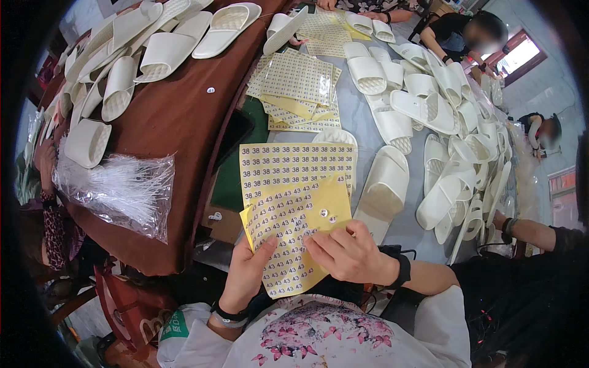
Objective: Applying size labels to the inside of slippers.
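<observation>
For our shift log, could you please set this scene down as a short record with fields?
Left hand: holds yellow label sheets at their left side, thumb on top
Right hand: fingers bunched at the top sheet; whether they pinch a label is unclear
Sheet stack: yellow, beyond the hands
Right side: many white slippers, piled
Left side: brown cloth bearing more slippers and a clear bag of white strands
Others present: co-workers, upper right

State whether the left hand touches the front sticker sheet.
Touching: the head view shows the left hand with its thumb on the front sticker sheet, near its left edge.
</observation>
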